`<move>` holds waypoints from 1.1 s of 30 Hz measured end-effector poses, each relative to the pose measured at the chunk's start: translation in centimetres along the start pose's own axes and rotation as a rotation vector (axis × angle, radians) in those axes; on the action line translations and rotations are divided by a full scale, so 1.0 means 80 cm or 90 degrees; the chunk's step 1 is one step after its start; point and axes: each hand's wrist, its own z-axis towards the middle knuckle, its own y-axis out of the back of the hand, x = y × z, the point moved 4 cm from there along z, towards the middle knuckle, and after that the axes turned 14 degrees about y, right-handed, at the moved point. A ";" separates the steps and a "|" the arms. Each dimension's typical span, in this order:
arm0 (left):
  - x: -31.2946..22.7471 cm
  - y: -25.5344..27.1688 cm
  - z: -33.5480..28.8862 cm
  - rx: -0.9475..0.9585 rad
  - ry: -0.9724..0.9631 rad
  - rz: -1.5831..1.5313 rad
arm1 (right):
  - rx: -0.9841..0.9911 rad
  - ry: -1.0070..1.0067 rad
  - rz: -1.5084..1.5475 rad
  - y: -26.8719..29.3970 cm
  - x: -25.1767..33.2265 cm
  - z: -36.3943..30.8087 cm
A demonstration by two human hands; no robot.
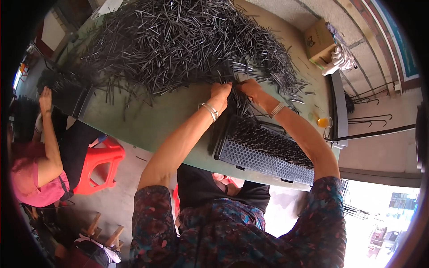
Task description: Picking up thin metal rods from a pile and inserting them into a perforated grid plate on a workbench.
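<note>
My left hand (220, 94) and my right hand (254, 90) are close together at the near edge of a large heap of thin black sticks (174, 42). Both hands are closed, with fingertips pinched on thin black sticks; how many each holds is too small to tell. A loose bunch of the same sticks (241, 106) lies between and just below my wrists. Nearer to me, under my right forearm, is a black tray (263, 157) with a honeycomb of holes along its front. Many sticks stand in its holes, their tips pointing up.
The green table (147, 123) carries the heap. At the right are a cup of orange liquid (325, 122), a cardboard box (319, 42) and white gloves (340, 59). On the left, a person in pink (38, 172) works at another black tray (73, 96) beside a red stool (99, 165).
</note>
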 end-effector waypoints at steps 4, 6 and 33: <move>0.001 -0.063 -0.014 -0.092 -0.029 0.087 | -0.095 -0.006 0.141 0.022 -0.066 0.015; -0.002 -0.059 -0.014 -0.104 -0.025 0.101 | -0.109 0.023 0.100 0.018 -0.055 0.009; -0.101 -0.035 0.003 0.483 0.072 -0.199 | -0.268 0.579 -0.158 0.043 0.155 -0.068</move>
